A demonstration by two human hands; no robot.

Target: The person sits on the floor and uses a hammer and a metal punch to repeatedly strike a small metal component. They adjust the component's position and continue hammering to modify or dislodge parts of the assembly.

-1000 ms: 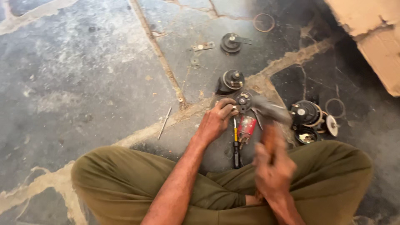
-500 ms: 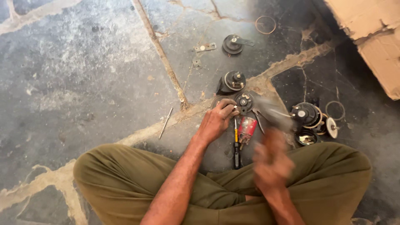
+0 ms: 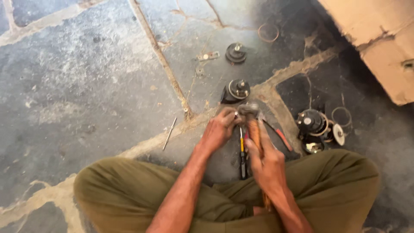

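Both hands closed: right hand (image 3: 265, 162) grips a wooden-handled hammer (image 3: 254, 129), left hand (image 3: 220, 129) pinches a small metal part (image 3: 236, 114).

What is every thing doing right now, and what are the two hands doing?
left hand: closed on a small part on the floor, hidden under the fingers
right hand: gripping the hammer handle
hammer: head down by the left hand's fingers, blurred
screwdriver: lying flat between the hands
pliers: lying on the floor
round black part: sitting on the floor
metal rod: lying loose
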